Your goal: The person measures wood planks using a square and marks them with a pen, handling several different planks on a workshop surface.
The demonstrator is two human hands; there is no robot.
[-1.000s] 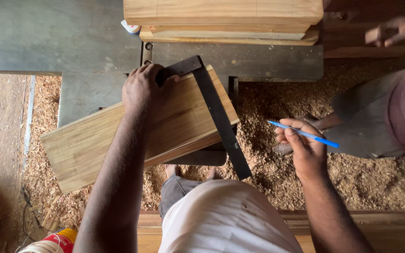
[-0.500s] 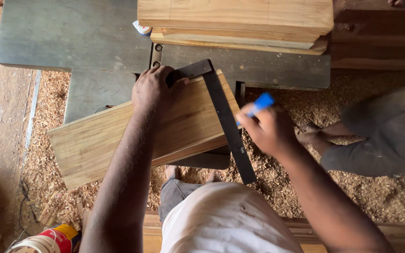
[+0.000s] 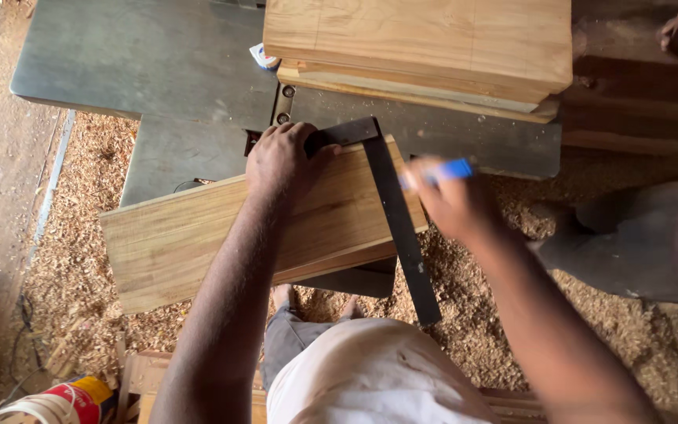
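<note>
Behind the plank (image 3: pixel 198 243), stacked boards (image 3: pixel 425 47) crowd the steel table (image 3: pixel 151 63).

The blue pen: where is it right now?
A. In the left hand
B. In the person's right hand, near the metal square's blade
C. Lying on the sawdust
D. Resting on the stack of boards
B: the right hand grips the blue pen just beside the dark carpenter's square, which the left hand presses onto the wooden board.
</note>
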